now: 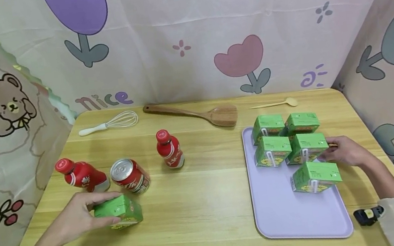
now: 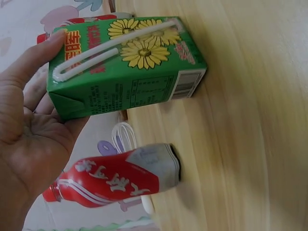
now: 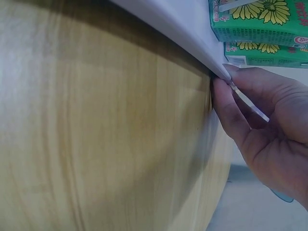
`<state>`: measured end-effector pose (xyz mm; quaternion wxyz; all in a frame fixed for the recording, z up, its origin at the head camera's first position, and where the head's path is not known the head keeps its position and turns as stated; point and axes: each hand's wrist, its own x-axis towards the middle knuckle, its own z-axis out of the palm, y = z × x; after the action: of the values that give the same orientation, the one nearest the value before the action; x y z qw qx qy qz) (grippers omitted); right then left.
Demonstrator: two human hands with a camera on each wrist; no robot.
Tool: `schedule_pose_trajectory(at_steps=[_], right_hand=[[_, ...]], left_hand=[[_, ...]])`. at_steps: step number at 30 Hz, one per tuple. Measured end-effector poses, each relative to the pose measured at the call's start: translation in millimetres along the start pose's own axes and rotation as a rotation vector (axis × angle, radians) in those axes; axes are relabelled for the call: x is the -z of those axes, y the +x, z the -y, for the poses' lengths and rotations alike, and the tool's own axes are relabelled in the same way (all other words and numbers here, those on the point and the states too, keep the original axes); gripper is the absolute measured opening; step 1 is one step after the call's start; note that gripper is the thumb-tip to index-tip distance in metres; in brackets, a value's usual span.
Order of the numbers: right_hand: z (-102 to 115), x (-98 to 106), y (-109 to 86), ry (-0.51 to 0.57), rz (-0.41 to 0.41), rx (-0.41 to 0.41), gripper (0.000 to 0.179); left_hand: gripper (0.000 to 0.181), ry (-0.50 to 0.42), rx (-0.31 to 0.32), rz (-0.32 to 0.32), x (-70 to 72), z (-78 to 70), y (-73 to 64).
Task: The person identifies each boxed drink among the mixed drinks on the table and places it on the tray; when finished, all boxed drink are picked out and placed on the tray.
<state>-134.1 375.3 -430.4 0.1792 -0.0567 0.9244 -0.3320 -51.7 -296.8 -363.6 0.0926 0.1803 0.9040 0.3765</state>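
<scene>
My left hand (image 1: 76,217) grips a green drink carton (image 1: 118,209) by its end, thumb on the near side and fingers on the far side. In the left wrist view this carton (image 2: 130,91) shows yellow flowers and a white wrapped straw, and its bottom end is close over the table. A red soda can (image 1: 130,176) and a red bottle (image 1: 85,176) stand just beyond it. On the right, my right hand (image 1: 348,152) pinches the right rim of a lilac tray (image 1: 281,212), thumb above and fingers beneath. Several matching green cartons (image 1: 272,150) stand on the tray.
Another red bottle (image 1: 170,150) stands left of the tray. Along the back edge lie a white whisk (image 1: 106,124), a wooden spatula (image 1: 195,112) and a small wooden spoon (image 1: 275,104). A black strap-like object (image 1: 367,216) is by the right sleeve. Printed cloth walls surround the table.
</scene>
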Motion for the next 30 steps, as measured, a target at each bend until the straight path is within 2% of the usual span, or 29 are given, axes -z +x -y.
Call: schedule_pose_trajectory(at_steps=[5,9,16,19,26,30], right_hand=[[1,0,0.2,0.002,0.001,0.0,0.048],[1,0,0.0,0.004,0.002,-0.003,0.047],[1,-1,-1.2,0.019,0.007,-0.008,0.048],[0,-2,-1.5,0.021,0.007,-0.004,0.049],[0,-2,-2.2,0.033,0.014,0.0,0.048],[1,-1,-3.1,0.022,0.01,-0.002,0.047]], left_hand=[[0.045,0.009,-0.089,0.003,-8.8,-11.3,5.7],[0.046,0.043,-0.124,0.003,-16.9,-24.5,14.9],[0.043,0.004,-0.134,0.088,-28.7,-49.9,38.4],[0.044,0.015,-0.153,0.11,-33.5,-58.9,47.7],[0.047,0.004,-0.168,0.108,-51.3,-87.0,74.5],[0.046,-0.007,-0.237,0.117,-62.5,-108.2,93.9]])
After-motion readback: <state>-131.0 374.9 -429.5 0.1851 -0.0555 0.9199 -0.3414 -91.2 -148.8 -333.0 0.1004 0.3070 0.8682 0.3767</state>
